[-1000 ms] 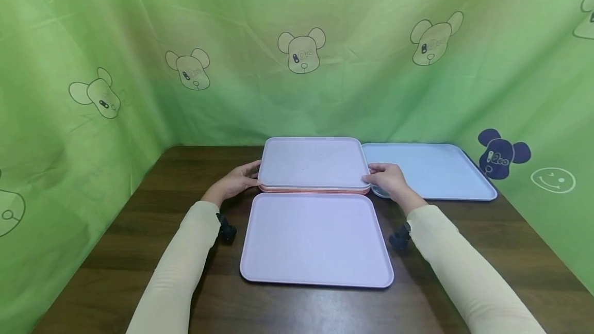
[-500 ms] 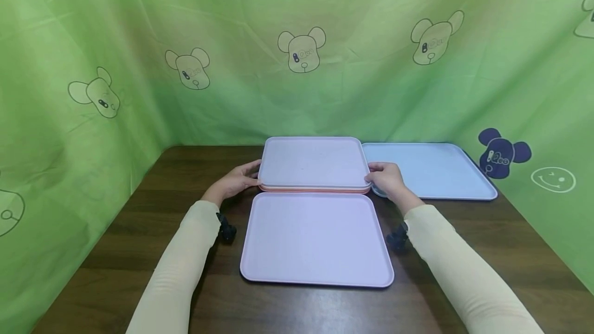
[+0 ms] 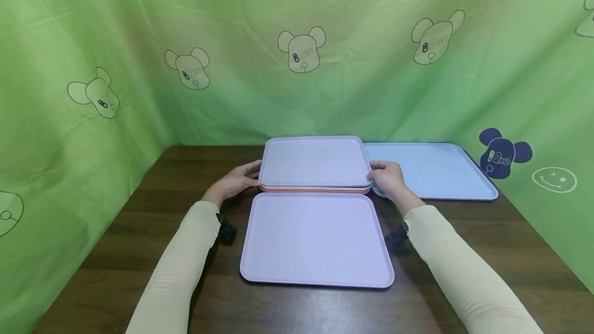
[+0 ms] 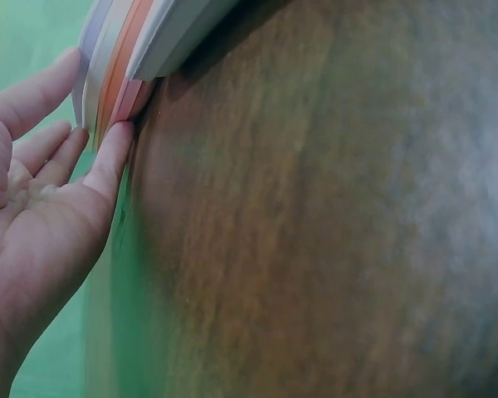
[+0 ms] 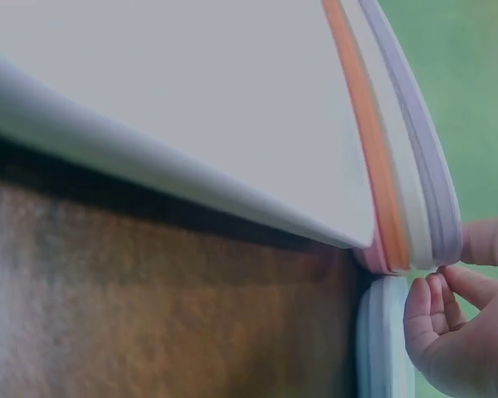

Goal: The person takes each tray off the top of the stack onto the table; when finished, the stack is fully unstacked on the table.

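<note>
A lavender tray (image 3: 315, 161) tops a stack at the back middle; white (image 5: 411, 199), orange (image 5: 388, 199) and pink (image 5: 375, 253) tray edges show below it. My right hand (image 3: 389, 178) pinches the lavender tray's right front corner, thumb above and curled fingers beneath. That side sits slightly higher than the left. At the stack's left end, my left hand (image 3: 236, 182) has its fingers loosely extended. Its thumb meets the lavender rim, while another fingertip reaches the lower edges in the left wrist view. Another pale lavender tray (image 3: 317, 241) lies just in front.
Light blue trays (image 3: 431, 171) lie stacked at the back right, close against the middle stack. Behind the dark wooden table (image 3: 153, 231) hangs a green curtain (image 3: 241, 102) printed with bear faces. It also runs along both sides.
The right side of the top lavender tray has risen slightly, and the tray has shifted a little right. My right thumb has slid outward to its edge. My left hand has stayed put.
</note>
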A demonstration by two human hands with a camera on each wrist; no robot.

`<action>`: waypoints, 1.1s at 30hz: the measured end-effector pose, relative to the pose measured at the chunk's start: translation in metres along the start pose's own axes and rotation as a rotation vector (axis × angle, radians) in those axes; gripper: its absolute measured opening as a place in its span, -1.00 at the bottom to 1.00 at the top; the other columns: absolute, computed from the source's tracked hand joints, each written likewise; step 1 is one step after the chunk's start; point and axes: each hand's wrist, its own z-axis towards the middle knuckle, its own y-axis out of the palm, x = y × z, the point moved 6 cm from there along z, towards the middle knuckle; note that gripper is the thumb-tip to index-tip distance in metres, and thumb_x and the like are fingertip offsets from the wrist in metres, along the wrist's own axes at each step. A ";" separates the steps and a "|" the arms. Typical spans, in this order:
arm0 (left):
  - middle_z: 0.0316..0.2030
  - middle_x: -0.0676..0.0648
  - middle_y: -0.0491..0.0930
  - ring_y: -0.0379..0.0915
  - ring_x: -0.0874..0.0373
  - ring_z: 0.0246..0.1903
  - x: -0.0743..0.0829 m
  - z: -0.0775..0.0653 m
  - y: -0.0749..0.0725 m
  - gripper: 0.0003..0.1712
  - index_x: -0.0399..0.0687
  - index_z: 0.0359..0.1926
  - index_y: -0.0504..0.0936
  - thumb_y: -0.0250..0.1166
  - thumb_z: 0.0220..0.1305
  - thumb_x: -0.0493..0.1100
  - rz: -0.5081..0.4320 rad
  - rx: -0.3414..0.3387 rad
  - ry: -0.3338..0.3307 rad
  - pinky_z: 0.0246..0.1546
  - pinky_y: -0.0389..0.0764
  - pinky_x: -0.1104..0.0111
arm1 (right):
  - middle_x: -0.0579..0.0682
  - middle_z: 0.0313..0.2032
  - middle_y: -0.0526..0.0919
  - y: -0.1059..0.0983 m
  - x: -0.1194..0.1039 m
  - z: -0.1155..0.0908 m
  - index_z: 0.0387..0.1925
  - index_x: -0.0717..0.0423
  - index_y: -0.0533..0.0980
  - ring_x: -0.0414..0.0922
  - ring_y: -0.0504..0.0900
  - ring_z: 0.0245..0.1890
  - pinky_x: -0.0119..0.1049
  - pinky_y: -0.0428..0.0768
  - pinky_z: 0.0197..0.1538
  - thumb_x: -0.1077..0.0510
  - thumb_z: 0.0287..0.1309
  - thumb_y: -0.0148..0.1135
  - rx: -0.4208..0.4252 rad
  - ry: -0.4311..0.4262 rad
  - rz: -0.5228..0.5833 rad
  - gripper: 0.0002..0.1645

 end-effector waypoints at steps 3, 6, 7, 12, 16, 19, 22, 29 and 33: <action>0.48 -0.16 0.01 -0.04 -0.07 0.43 0.000 -0.001 -0.001 -0.13 -0.13 0.52 0.01 0.19 0.29 -0.48 0.012 0.007 0.001 0.29 0.28 0.14 | 0.40 0.07 0.53 -0.002 -0.005 0.000 0.20 0.48 0.40 0.10 0.49 0.04 -0.20 0.47 0.08 0.41 0.03 0.13 0.001 -0.010 0.003 -0.39; 0.47 -0.16 0.02 -0.03 -0.08 0.42 0.000 -0.001 -0.002 -0.14 -0.14 0.51 0.02 0.19 0.29 -0.48 0.008 0.013 0.004 0.28 0.28 0.13 | 0.39 0.08 0.53 -0.005 -0.008 -0.001 0.20 0.47 0.40 0.10 0.49 0.05 -0.24 0.47 0.05 0.40 0.03 0.13 -0.004 -0.009 0.002 -0.38; 0.47 -0.16 0.02 -0.03 -0.08 0.42 0.000 0.000 -0.002 -0.14 -0.14 0.51 0.02 0.19 0.29 -0.48 0.007 0.012 0.005 0.28 0.29 0.13 | 0.38 0.08 0.53 -0.006 -0.009 -0.001 0.20 0.46 0.41 0.10 0.49 0.06 -0.28 0.48 0.02 0.39 0.03 0.13 -0.005 -0.006 -0.001 -0.38; 0.47 -0.14 0.03 -0.01 -0.06 0.42 -0.001 0.001 -0.002 -0.14 -0.12 0.51 0.04 0.20 0.28 -0.48 -0.002 0.016 0.002 0.28 0.29 0.14 | 0.39 0.13 0.49 -0.009 -0.010 -0.002 0.24 0.47 0.36 -0.03 0.55 -0.06 -0.44 0.57 -0.14 0.39 0.05 0.12 -0.043 0.020 0.058 -0.35; 0.47 -0.14 0.04 0.00 -0.05 0.42 -0.001 0.002 -0.002 -0.14 -0.11 0.51 0.06 0.21 0.28 -0.47 0.004 0.023 0.001 0.28 0.28 0.14 | 0.44 0.13 0.45 -0.009 -0.011 -0.003 0.29 0.48 0.28 -0.24 0.60 -0.34 -0.45 0.63 -0.23 0.40 0.10 0.09 -0.091 0.039 0.137 -0.33; 0.47 -0.15 0.04 -0.01 -0.06 0.42 -0.001 0.001 -0.001 -0.14 -0.12 0.51 0.06 0.21 0.28 -0.47 0.000 0.023 0.000 0.29 0.27 0.12 | 0.46 0.11 0.42 -0.008 -0.010 -0.003 0.33 0.47 0.23 -0.31 0.61 -0.45 -0.42 0.65 -0.24 0.42 0.13 0.09 -0.123 0.054 0.194 -0.31; 0.47 -0.17 0.03 -0.01 -0.07 0.42 -0.001 0.001 -0.001 -0.15 -0.14 0.51 0.05 0.20 0.28 -0.48 -0.003 0.018 0.003 0.29 0.27 0.11 | 0.45 0.12 0.40 -0.007 -0.008 -0.004 0.37 0.47 0.16 -0.30 0.63 -0.44 -0.38 0.66 -0.20 0.43 0.16 0.09 -0.165 0.074 0.266 -0.27; 0.46 -0.15 0.06 0.01 -0.05 0.41 -0.001 0.000 0.000 -0.16 -0.13 0.50 0.07 0.21 0.28 -0.47 0.017 0.026 0.006 0.28 0.29 0.13 | -0.01 -0.32 0.64 -0.006 -0.004 -0.003 0.41 0.42 0.08 -0.27 0.65 -0.46 -0.40 0.66 -0.26 0.47 0.20 0.10 -0.226 0.130 0.402 -0.23; 0.46 -0.16 0.05 0.01 -0.06 0.41 -0.001 -0.001 0.001 -0.16 -0.15 0.50 0.06 0.20 0.29 -0.47 0.016 0.027 0.007 0.28 0.29 0.14 | -0.13 -0.50 0.65 -0.007 -0.001 -0.004 0.44 0.35 0.08 -0.27 0.64 -0.52 -0.44 0.65 -0.35 0.47 0.23 0.11 -0.231 0.182 0.452 -0.22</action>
